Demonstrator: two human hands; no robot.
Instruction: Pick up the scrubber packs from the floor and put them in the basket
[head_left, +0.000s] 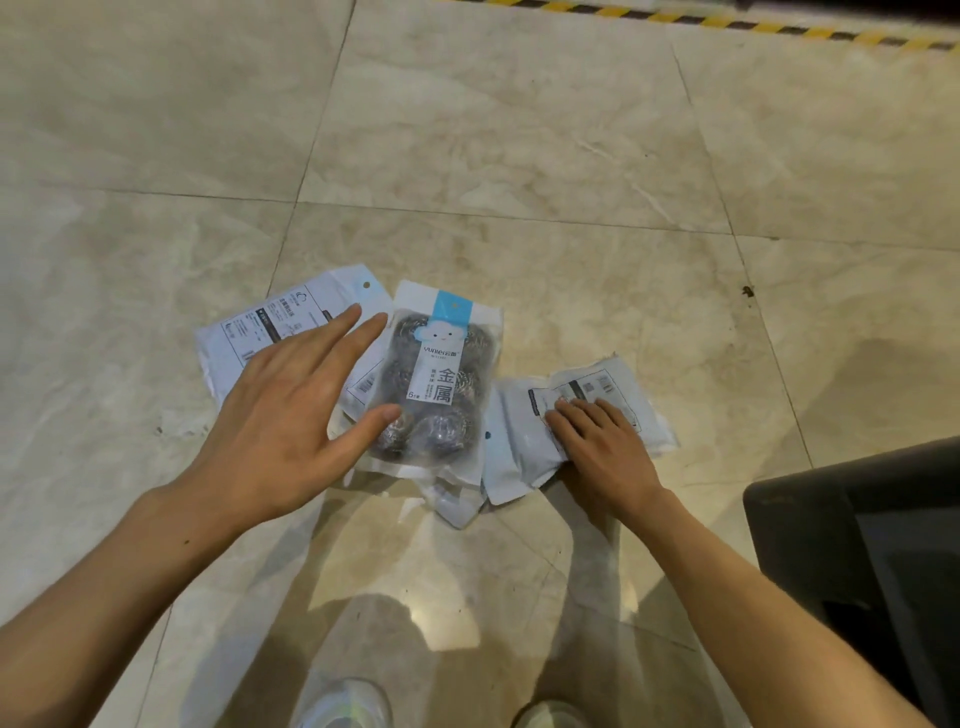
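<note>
Several scrubber packs lie on the beige tiled floor. The middle pack (441, 374) faces up, showing steel-wool balls and a blue-white label. A second pack (270, 332) lies face down to its left, and a third pack (524, 441) lies face down to its right. My left hand (291, 410) hovers with fingers spread over the left and middle packs, holding nothing. My right hand (602, 441) rests flat on the right pack with fingers curled over its near edge; whether it grips the pack is unclear. The dark basket (810, 499) stands at the lower right.
Another clear wrapper edge (452, 504) pokes out under the middle pack. A yellow-black hazard stripe (779, 26) runs along the far top edge. The tips of my shoes (343, 701) show at the bottom.
</note>
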